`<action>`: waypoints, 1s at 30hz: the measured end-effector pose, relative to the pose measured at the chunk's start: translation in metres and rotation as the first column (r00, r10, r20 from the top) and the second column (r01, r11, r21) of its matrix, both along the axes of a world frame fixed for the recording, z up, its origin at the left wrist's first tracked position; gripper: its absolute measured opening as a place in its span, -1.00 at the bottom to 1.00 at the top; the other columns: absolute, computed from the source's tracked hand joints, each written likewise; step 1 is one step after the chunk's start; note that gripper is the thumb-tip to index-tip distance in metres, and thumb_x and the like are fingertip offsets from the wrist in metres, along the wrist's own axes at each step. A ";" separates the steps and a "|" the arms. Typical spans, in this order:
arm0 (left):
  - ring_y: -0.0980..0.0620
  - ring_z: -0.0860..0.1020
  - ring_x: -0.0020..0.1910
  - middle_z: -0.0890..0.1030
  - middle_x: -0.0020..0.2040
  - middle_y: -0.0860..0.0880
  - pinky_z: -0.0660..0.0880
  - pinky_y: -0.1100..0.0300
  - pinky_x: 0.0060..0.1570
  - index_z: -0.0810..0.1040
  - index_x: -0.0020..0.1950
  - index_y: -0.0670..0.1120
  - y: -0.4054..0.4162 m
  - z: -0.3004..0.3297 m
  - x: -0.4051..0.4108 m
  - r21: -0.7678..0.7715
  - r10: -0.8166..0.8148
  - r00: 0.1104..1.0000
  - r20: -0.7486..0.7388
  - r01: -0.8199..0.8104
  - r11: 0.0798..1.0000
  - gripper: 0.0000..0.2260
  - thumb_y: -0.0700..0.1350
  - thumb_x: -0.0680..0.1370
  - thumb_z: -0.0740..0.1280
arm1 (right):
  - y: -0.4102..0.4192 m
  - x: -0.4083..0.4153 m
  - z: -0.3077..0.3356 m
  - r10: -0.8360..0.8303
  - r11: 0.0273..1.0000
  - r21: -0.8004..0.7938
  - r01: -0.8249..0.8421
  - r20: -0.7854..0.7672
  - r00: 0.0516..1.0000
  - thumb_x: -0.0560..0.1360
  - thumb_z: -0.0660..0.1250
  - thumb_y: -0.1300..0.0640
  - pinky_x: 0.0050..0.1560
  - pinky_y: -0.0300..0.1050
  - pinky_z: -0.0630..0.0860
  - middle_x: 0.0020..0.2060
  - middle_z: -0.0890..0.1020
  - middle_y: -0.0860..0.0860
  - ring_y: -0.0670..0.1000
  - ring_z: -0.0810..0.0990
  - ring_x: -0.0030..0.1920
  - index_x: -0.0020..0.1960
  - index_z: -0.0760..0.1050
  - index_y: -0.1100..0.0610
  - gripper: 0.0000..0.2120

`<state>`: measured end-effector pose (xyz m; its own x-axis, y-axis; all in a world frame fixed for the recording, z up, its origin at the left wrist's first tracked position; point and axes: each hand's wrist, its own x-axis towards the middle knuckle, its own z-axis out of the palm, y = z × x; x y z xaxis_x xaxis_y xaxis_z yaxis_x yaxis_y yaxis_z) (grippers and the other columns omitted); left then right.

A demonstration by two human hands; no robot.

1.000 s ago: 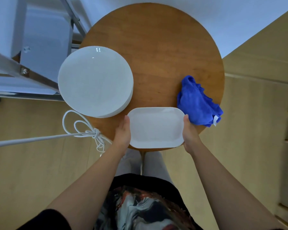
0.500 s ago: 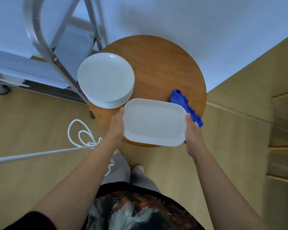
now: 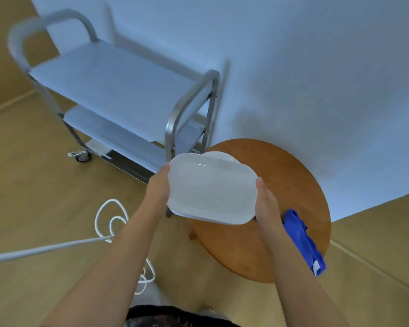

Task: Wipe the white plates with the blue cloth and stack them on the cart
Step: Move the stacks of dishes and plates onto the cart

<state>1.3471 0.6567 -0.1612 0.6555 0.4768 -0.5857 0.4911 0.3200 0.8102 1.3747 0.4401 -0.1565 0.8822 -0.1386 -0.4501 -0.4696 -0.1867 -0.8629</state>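
The cart (image 3: pixel 118 90) stands at the wall with its top shelf bare, beside the round table (image 3: pixel 293 185) where the blue cloth (image 3: pixel 302 239) lies, and the rectangular white plate (image 3: pixel 210 192), gripped at its short edges by left hand (image 3: pixel 158 187) and right hand (image 3: pixel 266 204), should travel level and land flat.

I see a glossy white ceramic-looking plate (image 3: pixel 213 188), fuzzy blue cloth (image 3: pixel 302 239), smooth wooden table (image 3: pixel 291 175), brushed metal cart (image 3: pixel 175 119).
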 end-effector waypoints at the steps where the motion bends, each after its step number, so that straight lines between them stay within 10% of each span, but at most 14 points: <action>1: -0.01 0.47 -0.05 0.51 -0.04 0.02 0.40 0.15 -0.15 0.44 0.31 -0.12 0.019 0.006 0.004 -0.008 0.031 0.999 0.015 -0.031 0.999 -0.60 0.11 0.61 0.15 | 0.020 0.007 0.004 0.024 0.999 0.022 -0.024 0.008 1.000 0.60 0.10 -0.14 0.01 -0.05 0.51 -0.10 0.63 -0.06 -0.03 0.59 -0.05 -0.14 0.53 -0.01 -0.68; 5: 0.09 0.49 -0.16 0.54 -0.12 0.08 0.38 0.14 -0.13 0.47 0.14 -0.01 0.102 0.025 0.020 -0.049 0.122 0.991 0.046 -0.120 0.992 -0.76 0.10 0.60 0.17 | 0.107 0.033 0.015 0.059 0.996 0.062 -0.059 -0.008 0.998 0.60 0.04 -0.19 0.01 -0.03 0.47 0.03 0.56 -0.04 0.03 0.53 0.03 0.16 0.43 -0.04 -0.67; 18: -0.06 0.50 0.08 0.55 0.10 -0.01 0.42 0.01 0.18 0.44 0.25 -0.03 0.307 0.057 0.109 -0.051 0.120 0.990 0.079 -0.116 0.992 -0.66 0.12 0.57 0.24 | 0.310 0.115 0.033 0.031 0.995 0.091 -0.035 0.036 0.999 0.60 0.07 -0.19 -0.03 -0.10 0.51 0.11 0.58 0.03 0.06 0.55 0.08 0.21 0.46 0.03 -0.61; 30: 0.01 0.48 -0.14 0.52 -0.02 -0.01 0.42 0.12 -0.22 0.42 0.21 0.01 0.383 0.026 0.249 -0.037 0.047 0.999 0.007 -0.047 0.998 -0.73 0.12 0.60 0.19 | 0.386 0.252 0.006 -0.071 0.987 0.134 0.085 -0.109 0.992 0.60 0.08 -0.17 -0.07 0.00 0.53 -0.10 0.56 -0.01 0.03 0.54 -0.09 0.08 0.41 0.02 -0.71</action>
